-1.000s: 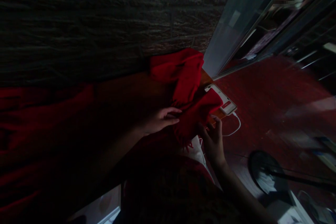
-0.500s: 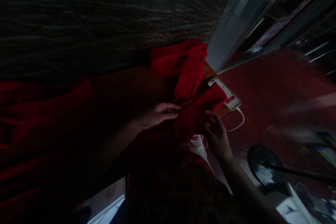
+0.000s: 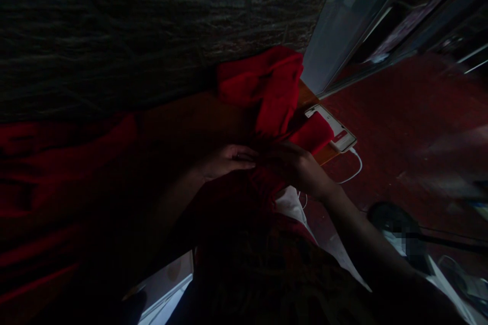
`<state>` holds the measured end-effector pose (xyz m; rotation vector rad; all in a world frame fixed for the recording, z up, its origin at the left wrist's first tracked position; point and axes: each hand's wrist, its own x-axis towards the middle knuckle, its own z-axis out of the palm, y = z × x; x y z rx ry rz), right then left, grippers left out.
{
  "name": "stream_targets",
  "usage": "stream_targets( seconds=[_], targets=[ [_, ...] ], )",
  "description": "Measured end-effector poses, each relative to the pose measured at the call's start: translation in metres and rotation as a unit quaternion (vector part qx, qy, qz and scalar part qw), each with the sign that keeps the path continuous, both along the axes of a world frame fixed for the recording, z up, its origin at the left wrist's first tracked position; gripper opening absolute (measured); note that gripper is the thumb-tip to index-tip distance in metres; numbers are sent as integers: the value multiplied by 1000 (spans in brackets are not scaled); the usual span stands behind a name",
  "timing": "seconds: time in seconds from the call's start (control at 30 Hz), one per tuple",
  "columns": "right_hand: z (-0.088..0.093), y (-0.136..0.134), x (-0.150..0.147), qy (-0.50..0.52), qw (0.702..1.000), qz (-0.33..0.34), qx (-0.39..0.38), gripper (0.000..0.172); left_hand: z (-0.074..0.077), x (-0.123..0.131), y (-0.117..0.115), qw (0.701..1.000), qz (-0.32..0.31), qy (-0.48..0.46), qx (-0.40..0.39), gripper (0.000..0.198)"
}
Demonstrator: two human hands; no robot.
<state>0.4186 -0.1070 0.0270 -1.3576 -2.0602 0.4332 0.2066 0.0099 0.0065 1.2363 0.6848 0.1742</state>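
Note:
A red fringed scarf [image 3: 313, 131] lies folded near the right end of a wooden bench, its fringe [image 3: 269, 180] toward my body in deep shadow. My left hand [image 3: 229, 161] is at the scarf's left edge, fingers and thumb nearly closed on it. From the right, my right hand [image 3: 303, 165] reaches across the scarf, its fingers bent down onto the cloth close to my left fingertips. Darkness hides the exact grip of those right fingers. Behind lies a second red scarf [image 3: 263, 84], loosely folded against the wall.
A phone [image 3: 341, 134] with a white cable [image 3: 358, 165] rests at the bench's [image 3: 183, 114] right end, partly under the scarf. More red cloth [image 3: 72, 155] lies to the left. A dark stone-patterned wall [image 3: 152, 30] rises behind. A round dark base [image 3: 392, 218] stands on the red floor.
My right hand has moved left over the scarf, from its near right side to close beside my left fingertips. My left hand has hardly moved. The view has shifted slightly.

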Motion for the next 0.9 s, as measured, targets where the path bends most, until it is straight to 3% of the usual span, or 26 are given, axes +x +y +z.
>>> stream_targets(
  seconds=[0.3,0.6,0.9],
  targets=[
    [1,26,11,-33,995,96,0,15,1,-3,-1,993,-5,34,109,25],
    [6,29,16,22,989,144,-20,10,-1,-5,1,980,-49,29,192,23],
    [-2,37,5,61,987,147,-8,9,10,-7,-3,960,-54,44,269,19]
  ],
)
